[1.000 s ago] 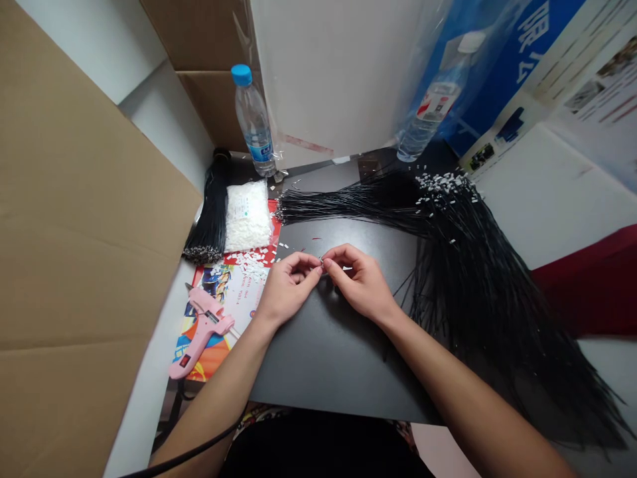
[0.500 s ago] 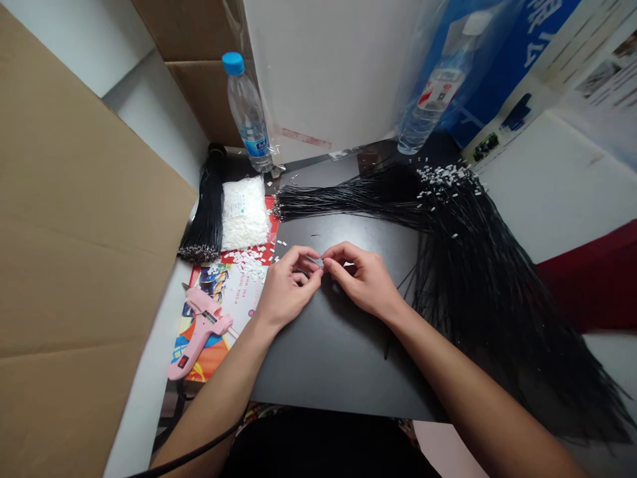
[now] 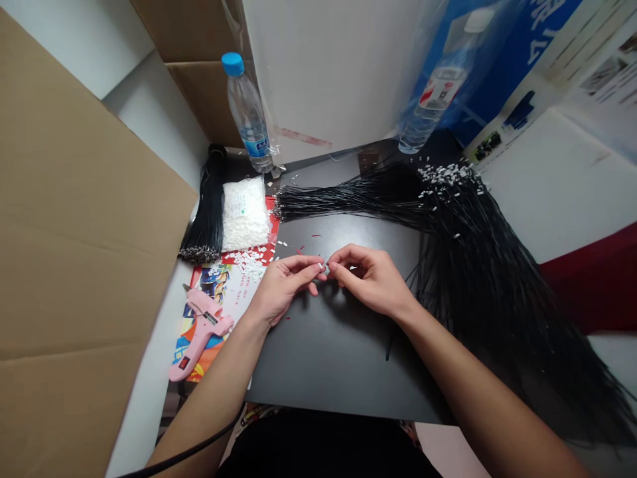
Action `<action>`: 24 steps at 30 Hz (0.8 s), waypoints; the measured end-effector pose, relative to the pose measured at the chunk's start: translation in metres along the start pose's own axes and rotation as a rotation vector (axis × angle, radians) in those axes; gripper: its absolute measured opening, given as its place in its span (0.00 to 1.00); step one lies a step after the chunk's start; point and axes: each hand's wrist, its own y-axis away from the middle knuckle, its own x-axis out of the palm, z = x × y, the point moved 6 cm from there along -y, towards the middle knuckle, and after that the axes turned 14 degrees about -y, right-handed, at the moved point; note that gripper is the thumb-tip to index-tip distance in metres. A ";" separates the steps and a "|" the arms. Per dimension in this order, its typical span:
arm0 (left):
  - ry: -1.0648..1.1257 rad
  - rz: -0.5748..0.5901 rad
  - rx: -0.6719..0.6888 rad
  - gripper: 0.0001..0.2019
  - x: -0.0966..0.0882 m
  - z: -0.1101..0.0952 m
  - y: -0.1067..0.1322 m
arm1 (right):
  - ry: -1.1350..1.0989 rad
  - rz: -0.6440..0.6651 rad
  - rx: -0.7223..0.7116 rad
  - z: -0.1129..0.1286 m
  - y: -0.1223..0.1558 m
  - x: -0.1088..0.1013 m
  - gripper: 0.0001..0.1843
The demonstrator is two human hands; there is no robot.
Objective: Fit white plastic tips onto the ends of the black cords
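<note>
My left hand (image 3: 281,289) and my right hand (image 3: 371,279) meet fingertip to fingertip over a black board (image 3: 338,338). Both pinch a tiny white piece (image 3: 325,267) between thumb and forefinger; it is too small to name. A thin black cord seems to run from my right hand toward the big pile of black cords (image 3: 488,285) on the right. Small white tags (image 3: 445,178) lie scattered on the far part of that pile.
A bag of white pieces (image 3: 245,214) and a tied black cord bundle (image 3: 208,212) lie at the left, with loose white bits (image 3: 249,260) nearby. A pink glue gun (image 3: 199,332) rests on a colourful sheet. Two water bottles (image 3: 246,113) (image 3: 432,93) stand behind. Cardboard (image 3: 74,265) walls the left.
My left hand has uncurled a little, its forefinger stretched toward the right hand. Both hands stay together at the same spot on the board.
</note>
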 end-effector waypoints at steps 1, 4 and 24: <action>0.008 -0.001 -0.005 0.13 0.000 0.000 0.000 | 0.006 0.005 0.002 0.000 0.000 0.000 0.09; 0.012 -0.001 -0.018 0.13 0.000 0.000 0.001 | 0.024 0.017 0.012 -0.001 0.001 0.000 0.10; -0.004 -0.001 0.005 0.13 -0.002 0.003 0.000 | 0.116 0.046 -0.019 0.000 0.000 0.003 0.09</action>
